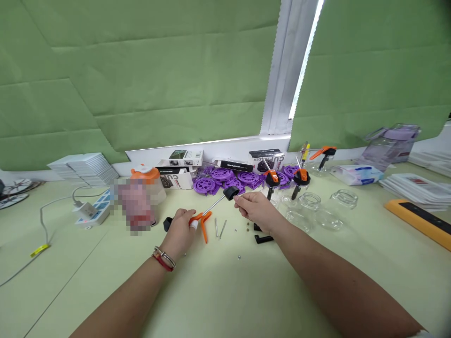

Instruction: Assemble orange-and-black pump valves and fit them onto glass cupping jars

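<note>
My right hand (pixel 254 210) pinches a black round cap (pixel 230 192) between thumb and fingertips, above the table. A slim metal rod (pixel 213 205) slants down from the cap toward my left hand (pixel 181 228). The fingers of my left hand are closed at the end of an orange handle piece (pixel 197 217); the grip is partly hidden. Another orange handle piece (pixel 205 227) appears just beside it. Two loose metal rods (pixel 220 228) lie between my hands. A black part (pixel 167 224) sits behind my left hand, and black crank pieces (pixel 263 239) lie under my right forearm.
Purple discs (pixel 221 174) are heaped by the wall among small boxes (pixel 179 179). Black-and-orange assemblies (pixel 301 177) stand right of them, near clear glass jars (pixel 310 200). A power strip (pixel 93 213) with cable lies left. A small nut (pixel 239 257) lies in front.
</note>
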Action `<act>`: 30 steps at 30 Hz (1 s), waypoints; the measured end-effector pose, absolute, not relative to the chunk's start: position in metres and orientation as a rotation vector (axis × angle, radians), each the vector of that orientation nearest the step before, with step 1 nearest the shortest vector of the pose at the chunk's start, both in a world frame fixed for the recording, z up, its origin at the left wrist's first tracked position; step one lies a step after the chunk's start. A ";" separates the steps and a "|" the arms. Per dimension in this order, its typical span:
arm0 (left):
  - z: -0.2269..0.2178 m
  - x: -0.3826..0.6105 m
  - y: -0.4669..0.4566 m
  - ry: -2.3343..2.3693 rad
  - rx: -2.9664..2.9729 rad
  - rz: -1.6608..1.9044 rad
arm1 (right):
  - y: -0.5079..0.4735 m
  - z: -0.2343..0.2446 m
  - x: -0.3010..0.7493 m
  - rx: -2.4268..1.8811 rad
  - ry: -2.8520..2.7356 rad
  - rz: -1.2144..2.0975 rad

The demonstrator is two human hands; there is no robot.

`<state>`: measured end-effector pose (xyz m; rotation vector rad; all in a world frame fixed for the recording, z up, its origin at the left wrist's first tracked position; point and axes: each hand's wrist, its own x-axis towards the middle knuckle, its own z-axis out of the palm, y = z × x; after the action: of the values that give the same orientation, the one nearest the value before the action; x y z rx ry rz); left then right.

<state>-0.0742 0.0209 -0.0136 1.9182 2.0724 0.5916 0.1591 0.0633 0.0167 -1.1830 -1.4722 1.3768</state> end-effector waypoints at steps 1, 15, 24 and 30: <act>-0.015 -0.072 0.022 2.097 1.947 0.573 | 0.063 0.016 0.159 -1.180 -1.492 1.372; 0.001 -0.066 0.021 2.390 2.312 0.243 | 0.053 0.017 0.151 -1.224 -1.620 1.379; -0.006 -0.109 0.029 2.190 2.287 0.117 | 0.051 0.013 0.150 -1.229 -1.650 1.398; 0.000 -0.115 0.027 2.048 2.216 0.124 | 0.045 0.016 0.146 -1.223 -1.671 1.431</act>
<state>-0.1145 0.0270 -0.0004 2.2162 2.0479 0.1239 0.1460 0.0447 0.0163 -1.2229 -1.6706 1.4308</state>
